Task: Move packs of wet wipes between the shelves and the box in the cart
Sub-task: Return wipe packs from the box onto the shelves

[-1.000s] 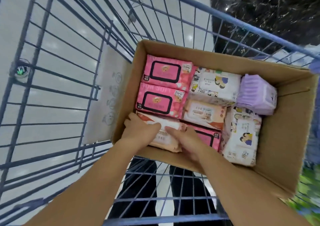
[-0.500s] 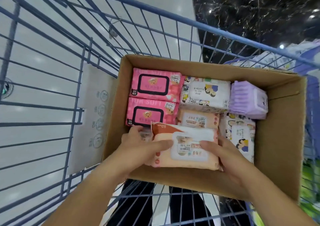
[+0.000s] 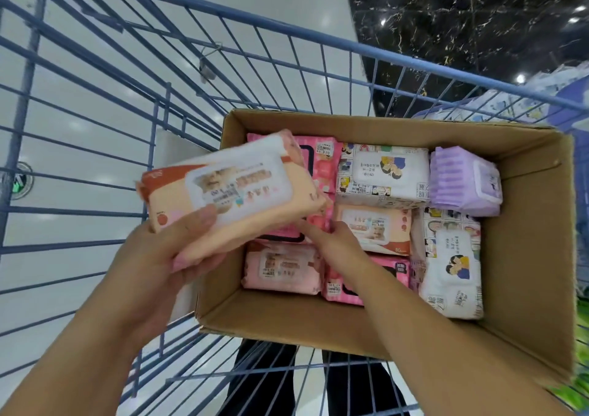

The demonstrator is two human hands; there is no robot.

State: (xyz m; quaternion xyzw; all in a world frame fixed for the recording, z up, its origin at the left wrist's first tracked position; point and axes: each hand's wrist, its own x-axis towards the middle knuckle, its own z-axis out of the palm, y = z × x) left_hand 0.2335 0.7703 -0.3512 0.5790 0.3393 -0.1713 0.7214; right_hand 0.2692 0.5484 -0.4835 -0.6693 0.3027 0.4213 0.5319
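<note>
Pale glossy floor [image 3: 79, 122] is seen at left, black marble [image 3: 462, 17] at upper right. In the blue cart [image 3: 255, 22] a cardboard box [image 3: 526, 256] is carried. A peach pack [image 3: 229, 199] is gripped centre-left by the left hand [image 3: 159, 266]; the right hand [image 3: 334, 243] is stretched straight-fingered inside the box.

Bare forearms [image 3: 95, 336], black trousers [image 3: 261, 383] on both legs

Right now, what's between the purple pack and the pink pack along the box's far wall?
A white cartoon-printed pack fills that gap, with the purple pack and the pink pack on either side. Shown in the head view.
</note>
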